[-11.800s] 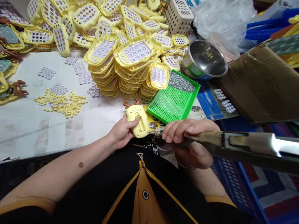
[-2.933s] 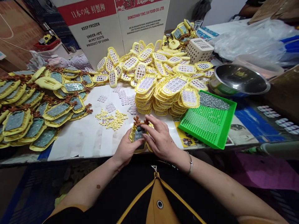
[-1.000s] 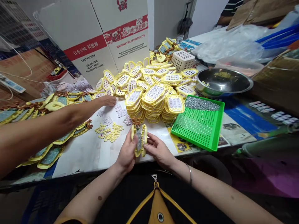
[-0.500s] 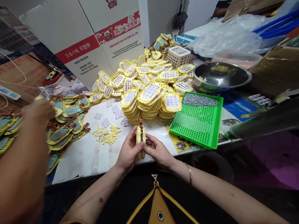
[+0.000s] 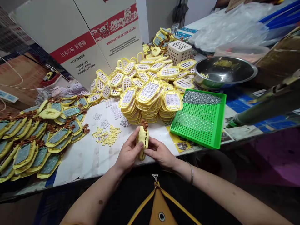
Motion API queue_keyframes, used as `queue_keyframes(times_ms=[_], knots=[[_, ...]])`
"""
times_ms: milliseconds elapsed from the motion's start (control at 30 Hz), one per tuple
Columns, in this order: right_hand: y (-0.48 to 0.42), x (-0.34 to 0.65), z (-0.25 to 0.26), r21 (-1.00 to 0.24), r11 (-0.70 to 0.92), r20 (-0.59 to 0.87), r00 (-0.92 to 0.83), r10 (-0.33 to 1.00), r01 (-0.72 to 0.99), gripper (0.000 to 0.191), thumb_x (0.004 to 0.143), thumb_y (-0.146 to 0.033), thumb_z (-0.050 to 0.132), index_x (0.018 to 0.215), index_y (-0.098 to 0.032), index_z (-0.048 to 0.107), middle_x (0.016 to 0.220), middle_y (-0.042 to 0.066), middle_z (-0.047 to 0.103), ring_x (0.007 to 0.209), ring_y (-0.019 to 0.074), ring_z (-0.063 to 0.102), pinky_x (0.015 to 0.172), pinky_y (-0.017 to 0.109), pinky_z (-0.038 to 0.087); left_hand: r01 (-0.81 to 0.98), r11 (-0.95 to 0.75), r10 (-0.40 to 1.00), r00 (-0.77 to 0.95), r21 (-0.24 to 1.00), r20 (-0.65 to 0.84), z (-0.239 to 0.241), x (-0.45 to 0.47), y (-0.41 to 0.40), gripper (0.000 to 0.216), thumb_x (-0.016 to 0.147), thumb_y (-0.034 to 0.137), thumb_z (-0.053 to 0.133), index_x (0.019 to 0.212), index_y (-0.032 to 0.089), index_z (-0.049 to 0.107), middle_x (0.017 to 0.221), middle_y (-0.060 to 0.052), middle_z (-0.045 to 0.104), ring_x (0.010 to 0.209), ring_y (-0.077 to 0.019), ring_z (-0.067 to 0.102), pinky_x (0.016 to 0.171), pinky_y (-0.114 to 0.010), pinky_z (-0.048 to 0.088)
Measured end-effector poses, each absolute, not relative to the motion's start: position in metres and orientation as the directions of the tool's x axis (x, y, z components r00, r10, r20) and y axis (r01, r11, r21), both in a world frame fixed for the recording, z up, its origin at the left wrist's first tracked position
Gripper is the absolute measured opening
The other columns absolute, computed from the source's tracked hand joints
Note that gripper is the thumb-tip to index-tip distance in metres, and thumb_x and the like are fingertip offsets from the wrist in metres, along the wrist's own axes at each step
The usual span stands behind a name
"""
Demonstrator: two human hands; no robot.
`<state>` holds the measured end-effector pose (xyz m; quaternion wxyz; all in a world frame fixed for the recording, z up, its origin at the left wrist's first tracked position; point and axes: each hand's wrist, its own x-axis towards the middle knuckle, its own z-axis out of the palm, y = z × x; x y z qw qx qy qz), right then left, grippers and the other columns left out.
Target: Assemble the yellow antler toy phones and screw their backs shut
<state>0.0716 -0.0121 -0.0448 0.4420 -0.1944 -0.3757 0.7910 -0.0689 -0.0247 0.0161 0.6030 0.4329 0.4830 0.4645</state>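
Note:
In the middle of the head view, my left hand point(image 5: 129, 150) and my right hand point(image 5: 161, 153) close around a yellow toy casing point(image 5: 142, 137). It stands on edge, with a brown knobbly piece at its top and a dark seam down its side. My left thumb presses its face, while my right fingertips grip the opposite edge. Just beyond, stacked yellow button-hole shells point(image 5: 148, 92) rise from the white table sheet point(image 5: 93, 162). Small yellow buttons point(image 5: 109, 136) and pale button pieces point(image 5: 116, 112) lie to the left of my hands.
Yellow casings with grey panels point(image 5: 58, 137) pile up at left. A green perforated tray point(image 5: 199, 125) with small metal screws point(image 5: 201, 97) sits at right, near a steel bowl point(image 5: 226, 73). Behind are a beige basket point(image 5: 179, 51), a carton point(image 5: 77, 34) and a dark machine arm point(image 5: 264, 104).
The casing in my hands has turned, its seam now facing right and looking narrower. Another person's arm at the left has gone from view, and a yellow casing lies on the left pile there.

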Motion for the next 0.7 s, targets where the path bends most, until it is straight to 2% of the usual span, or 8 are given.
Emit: queue_keyframes(times_ms=[133,200,267,333,400,500,600,700], knots=[[-0.013,0.08,-0.044,-0.76,-0.385,0.048,-0.635,0.771,-0.523,0.055,0.07,-0.045,0.079,0.119,-0.022,0.065,0.118,0.006,0.069,0.11,0.023,0.064,0.104,0.04,0.045,-0.252,0.226,0.973,0.101,0.941,-0.207,0.019,-0.073,-0.023,0.082,0.061,0.035,0.088,0.136,0.031,0.055,0.144,-0.007,0.054,0.135,-0.0275,0.046,0.111,-0.036,0.037],[-0.014,0.084,-0.041,-0.758,-0.438,0.058,-0.719,0.692,-0.483,0.056,0.068,-0.051,0.078,0.112,-0.018,0.068,0.107,0.007,0.071,0.1,0.0233,0.066,0.094,0.038,0.05,-0.318,0.352,0.935,0.166,0.88,-0.314,0.021,-0.077,-0.024,0.076,0.057,0.042,0.089,0.125,0.023,0.063,0.132,-0.012,0.062,0.123,-0.03,0.057,0.1,-0.036,0.047],[-0.014,0.088,-0.036,-0.808,-0.419,0.063,-0.768,0.637,-0.414,0.057,0.072,-0.059,0.071,0.11,-0.016,0.067,0.102,0.008,0.071,0.094,0.023,0.066,0.087,0.037,0.052,-0.357,0.464,0.885,0.221,0.811,-0.409,0.022,-0.078,-0.025,0.066,0.056,0.045,0.089,0.112,0.016,0.07,0.12,-0.015,0.068,0.107,-0.0303,0.065,0.088,-0.035,0.053],[-0.015,0.09,-0.03,-0.922,-0.242,0.057,-0.726,0.685,-0.302,0.061,0.079,-0.064,0.06,0.116,-0.015,0.062,0.108,0.01,0.069,0.098,0.0246,0.064,0.087,0.038,0.051,-0.395,0.468,0.883,0.173,0.79,-0.437,0.023,-0.076,-0.027,0.06,0.055,0.038,0.09,0.106,0.014,0.07,0.117,-0.014,0.07,0.098,-0.0271,0.068,0.084,-0.033,0.053],[-0.017,0.09,-0.023,-0.998,0.002,0.039,-0.616,0.787,-0.061,0.062,0.085,-0.064,0.052,0.122,-0.014,0.054,0.111,0.015,0.067,0.1,0.0275,0.062,0.086,0.041,0.05,-0.426,0.414,0.901,0.07,0.804,-0.427,0.024,-0.071,-0.028,0.057,0.055,0.03,0.09,0.106,0.014,0.07,0.118,-0.011,0.069,0.097,-0.0239,0.067,0.086,-0.032,0.052],[-0.019,0.09,-0.015,-0.944,0.162,-0.007,-0.51,0.86,0.286,0.049,0.09,-0.058,0.044,0.11,-0.014,0.053,0.093,0.015,0.068,0.082,0.0268,0.064,0.075,0.041,0.049,-0.427,0.43,0.891,0.059,0.796,-0.45,0.026,-0.067,-0.03,0.057,0.057,0.027,0.089,0.11,0.015,0.07,0.112,-0.009,0.071,0.097,-0.0223,0.067,0.088,-0.032,0.051],[-0.02,0.09,-0.014,-0.931,0.229,0.039,-0.544,0.838,0.285,0.039,0.096,-0.052,0.034,0.094,-0.018,0.052,0.083,0.01,0.067,0.072,0.0215,0.063,0.067,0.034,0.049,-0.434,0.479,0.872,0.14,0.763,-0.468,0.026,-0.069,-0.031,0.062,0.058,0.033,0.088,0.114,0.015,0.07,0.108,-0.01,0.071,0.098,-0.0227,0.066,0.088,-0.032,0.05],[-0.022,0.092,-0.017,-0.909,0.322,0.134,-0.544,0.828,0.266,0.036,0.097,-0.049,0.034,0.094,-0.018,0.052,0.081,0.009,0.067,0.069,0.02,0.063,0.063,0.032,0.048,-0.459,0.444,0.887,0.102,0.769,-0.451,0.025,-0.071,-0.033,0.06,0.053,0.032,0.091,0.108,0.018,0.073,0.106,-0.007,0.071,0.1,-0.0213,0.065,0.089,-0.03,0.05]])
